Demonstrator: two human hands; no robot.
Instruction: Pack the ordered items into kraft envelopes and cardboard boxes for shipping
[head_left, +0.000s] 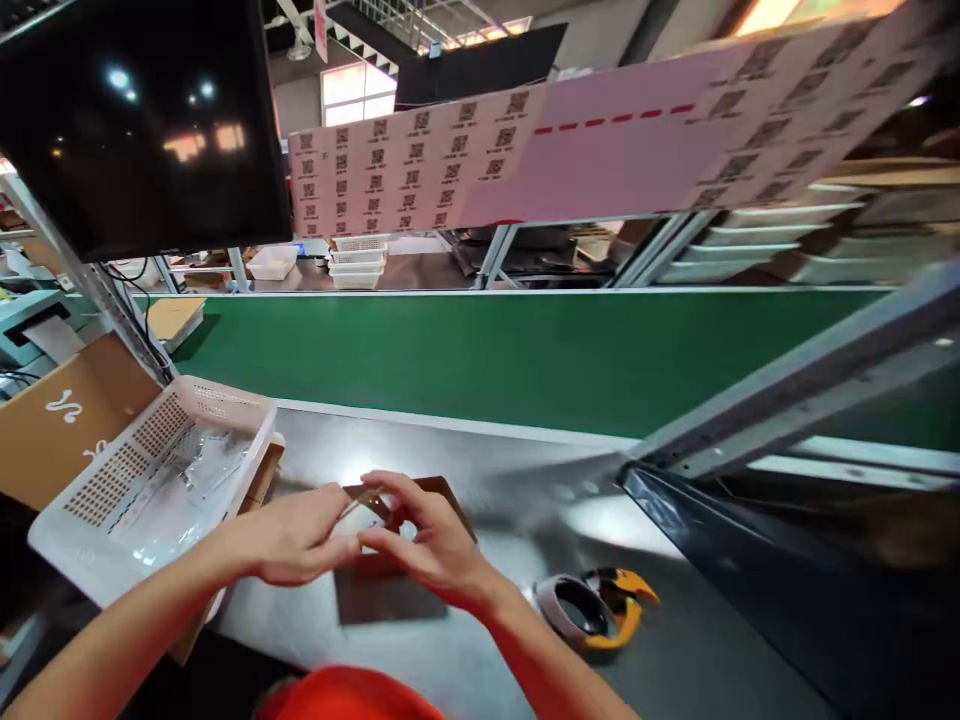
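Clear packet (369, 507), small, see-through, glossy, with brown showing through it; held up between the two hands, over the metal table; finer detail blurred. Left hand (300, 535): thumb and fingers only slightly parted, tips at the packet's left side, closed lightly on it. Right hand (427, 535): thumb and forefinger curved, a moderate gap between them, tips at the packet's upper and lower edges, holding it. Beneath the hands: brown cardboard piece (451, 500), partly hidden. Far left: dark monitor (142, 130), raised, with lights reflected in it; below it, cardboard box (75, 425) with white marks. Next: white basket (82, 555), perforated sides, tilted, containing clear plastic bags (214, 465). Centre: metal table (517, 490), shiny grey; behind it, green belt (420, 345) running across; farther back, stacked white trays (356, 265); above, pink board (600, 150) bearing printed codes and a red dashed line. Right of the right hand: tape dispenser (553, 610), grey roll, yellow parts, lying on the table. Far right: slanting metal strut (810, 390), with black sheeting (735, 580) below.
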